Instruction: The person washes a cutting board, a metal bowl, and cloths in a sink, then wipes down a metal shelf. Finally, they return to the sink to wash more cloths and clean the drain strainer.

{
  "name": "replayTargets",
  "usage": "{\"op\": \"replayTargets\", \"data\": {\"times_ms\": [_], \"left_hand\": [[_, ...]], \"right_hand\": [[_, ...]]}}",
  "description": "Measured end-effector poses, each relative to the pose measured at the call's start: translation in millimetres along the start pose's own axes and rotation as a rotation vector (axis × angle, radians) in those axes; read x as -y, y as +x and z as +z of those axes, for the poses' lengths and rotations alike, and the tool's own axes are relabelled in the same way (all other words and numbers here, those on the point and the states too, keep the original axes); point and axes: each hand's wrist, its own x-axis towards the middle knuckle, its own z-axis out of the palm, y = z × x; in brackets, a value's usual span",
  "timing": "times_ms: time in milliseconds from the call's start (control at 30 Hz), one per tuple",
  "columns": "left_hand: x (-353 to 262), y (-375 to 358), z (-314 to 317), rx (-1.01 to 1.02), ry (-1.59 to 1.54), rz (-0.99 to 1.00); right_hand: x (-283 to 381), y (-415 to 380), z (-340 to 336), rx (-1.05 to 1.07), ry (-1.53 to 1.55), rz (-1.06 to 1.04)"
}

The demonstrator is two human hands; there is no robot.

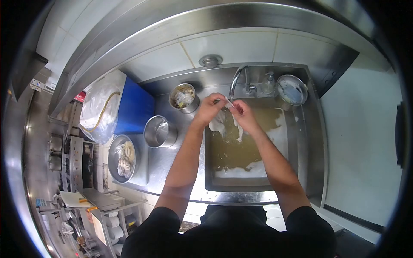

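Note:
Close in front of the tap (238, 79), my left hand (209, 112) and my right hand (244, 116) are pinched near each other. Between their fingertips they hold a limp white piece (229, 103), soft and wet-looking, whose kind I cannot tell. Part of it hangs below my right hand. Another pale, floppy piece (218, 124) shows just under my left hand. Both hands are over the sink basin (241, 187), which holds cloudy yellowish water (232, 150) with white foam at its edges.
On the left counter stand a steel pot with scraps (184, 98), another steel pot (160, 131) and a bowl of whitish pieces (125, 159). Behind them is a blue box (134, 105) with clear plastic. A soap bottle (269, 84) and a round metal pan (292, 90) sit right of the tap.

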Motion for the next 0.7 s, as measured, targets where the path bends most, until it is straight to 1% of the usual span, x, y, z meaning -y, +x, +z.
{"op": "replayTargets", "data": {"times_ms": [67,100,167,200,300,367,400,433,467,533,567,600,633,700], "left_hand": [[11,1,0,-0.020,0.093,0.111],[17,2,-1,-0.028,0.139,0.168],[8,-3,-1,-0.019,0.280,0.185],[2,-5,-1,-0.017,0.351,0.195],[-5,-7,5,-0.027,0.368,0.302],[-1,-4,8,-0.037,0.194,0.338],[0,-2,8,-0.042,0.109,0.355],[-5,-2,7,-0.068,0.061,0.291],[-18,-5,6,-0.055,0.132,0.181],[-41,-10,3,-0.035,0.272,-0.033],[-34,-10,1,-0.015,0.293,0.018],[-21,-9,-4,0.004,0.315,0.071],[-21,-9,-4,0.023,0.336,0.124],[-16,-14,-2,0.009,0.375,0.072]], "right_hand": [[13,3,-6,-0.104,-0.304,-0.273],[19,3,-10,-0.083,-0.369,-0.325],[25,1,-21,-0.038,-0.499,-0.431],[27,0,-22,-0.025,-0.458,-0.407],[39,-6,-22,0.028,-0.330,-0.315],[66,-7,-22,0.062,-0.242,-0.227],[66,-8,-25,0.106,-0.239,-0.198],[66,-6,-26,0.148,-0.233,-0.171],[66,-8,-26,0.188,-0.226,-0.143],[34,-18,-33,0.330,-0.396,-0.115],[17,-24,-37,0.403,-0.482,-0.102],[9,-29,-39,0.416,-0.455,-0.064],[4,-34,-40,0.430,-0.427,-0.028],[-9,-39,-44,0.422,-0.408,0.040]]}}
